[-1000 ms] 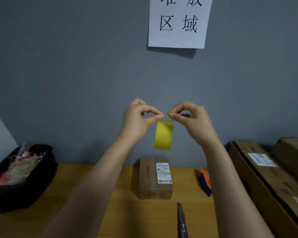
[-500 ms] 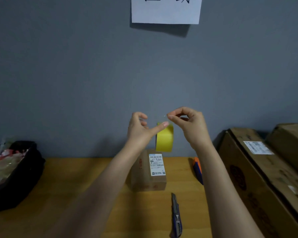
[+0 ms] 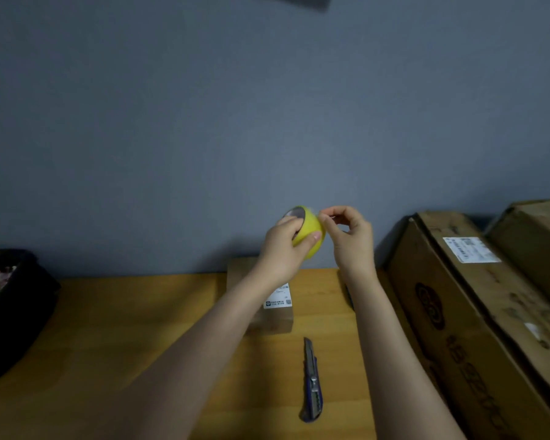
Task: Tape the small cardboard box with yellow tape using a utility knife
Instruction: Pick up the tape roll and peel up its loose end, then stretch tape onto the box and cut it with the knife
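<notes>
A person's two bare arms reach forward over a wooden table (image 3: 124, 328) that stands against a grey wall.

At the far left edge sits a black bin (image 3: 16, 306), its contents too blurred to name. Moving right, the left hand (image 3: 283, 249) is closed around a roll of yellow tape (image 3: 310, 231), held in the air above the table, thumb across the roll's outer face and fingers curled over its rim. Below and partly hidden behind the left forearm, the small cardboard box (image 3: 275, 312) rests on the table near the wall, a white label on its top; no yellow tape is seen on it. Just right of the roll, the right hand (image 3: 350, 239) pinches thumb and forefinger together at the roll's edge, seemingly picking at the tape's free end, though the end itself is too small to make out. Nearer the viewer, right of the box, a blue utility knife (image 3: 311, 382) lies untouched on the table. At the right, large cardboard cartons (image 3: 477, 296) lean against the wall.

Likely risks: the fingernail may slip off the hidden end, or the strip may tear narrow or fold onto itself as it peels. The roll, held aloft, could drop onto the box. The knife lies loose beneath the right forearm, and whether its blade is out cannot be told.
</notes>
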